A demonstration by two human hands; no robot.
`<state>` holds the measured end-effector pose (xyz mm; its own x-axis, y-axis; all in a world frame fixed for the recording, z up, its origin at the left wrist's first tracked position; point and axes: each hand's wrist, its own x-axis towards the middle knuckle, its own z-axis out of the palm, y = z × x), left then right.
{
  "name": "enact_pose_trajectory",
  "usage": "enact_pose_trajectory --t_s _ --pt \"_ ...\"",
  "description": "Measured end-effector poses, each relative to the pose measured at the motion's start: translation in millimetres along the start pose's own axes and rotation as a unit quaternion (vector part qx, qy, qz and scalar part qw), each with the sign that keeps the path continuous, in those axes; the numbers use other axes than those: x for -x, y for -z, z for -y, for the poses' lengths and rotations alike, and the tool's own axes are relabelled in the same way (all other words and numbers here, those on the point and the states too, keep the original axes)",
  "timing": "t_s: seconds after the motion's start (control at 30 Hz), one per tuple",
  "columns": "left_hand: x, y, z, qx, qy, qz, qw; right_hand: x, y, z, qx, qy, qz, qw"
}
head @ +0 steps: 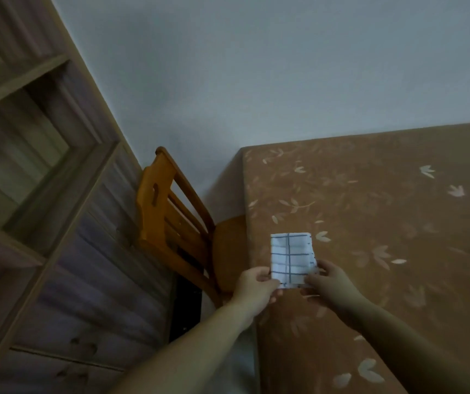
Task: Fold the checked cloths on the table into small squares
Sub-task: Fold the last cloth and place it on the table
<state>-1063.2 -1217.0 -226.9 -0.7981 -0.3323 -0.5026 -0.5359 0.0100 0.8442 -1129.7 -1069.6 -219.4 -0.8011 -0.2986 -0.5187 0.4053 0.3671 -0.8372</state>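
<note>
White checked cloth point(292, 257) with dark blue lines, folded to a narrow rectangle, lies near the left edge of the table point(384, 211). Its near end is held up between both hands. Left hand point(256, 284) pinches the near left corner, fingers closed on the fabric. Right hand point(332, 282) pinches the near right corner, fingers likewise closed on it. Table covering is brown with a pale leaf print. Orange wooden chair point(171, 220) stands at the table's left side, beside wooden shelving point(43, 166) and a plain wall.
</note>
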Motion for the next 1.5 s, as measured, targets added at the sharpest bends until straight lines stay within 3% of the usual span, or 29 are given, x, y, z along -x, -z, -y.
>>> enact_pose_trajectory --t_s 0.43,0.6,0.77,0.83,0.93,1.03,1.17,1.5 --pt "-143.3 16.0 11.7 -0.044 -0.013 -0.086 0.995 -139.8 -43.7 6.4 0.031 -0.060 -0.106 0.992" --pt "-177.8 27.6 18.3 -0.073 -0.028 -0.123 0.989 -174.4 -59.2 14.2 0.037 -0.066 -0.097 0.992" --pt "-184.2 34.8 23.8 -0.088 -0.037 -0.113 0.989 -186.5 -61.2 12.5 0.031 -0.072 -0.095 0.992" --pt "-182.0 38.4 26.1 -0.111 -0.052 -0.119 0.985 -184.3 -54.4 9.9 0.149 -0.024 -0.110 0.982" --pt "-181.0 41.8 29.6 -0.154 -0.069 -0.134 0.977 -176.8 -43.7 3.5 0.374 0.097 -0.108 0.916" --pt "-184.5 39.1 31.4 -0.195 -0.079 -0.140 0.968 -181.0 -38.6 -3.7 0.455 0.152 -0.093 0.872" --pt "-193.7 35.3 30.4 -0.213 -0.097 -0.151 0.961 -192.1 -41.3 -7.4 0.493 0.154 -0.072 0.854" --pt "-215.3 38.1 26.9 -0.197 -0.107 -0.158 0.962 -217.3 -53.8 7.9 0.467 0.146 -0.101 0.866"
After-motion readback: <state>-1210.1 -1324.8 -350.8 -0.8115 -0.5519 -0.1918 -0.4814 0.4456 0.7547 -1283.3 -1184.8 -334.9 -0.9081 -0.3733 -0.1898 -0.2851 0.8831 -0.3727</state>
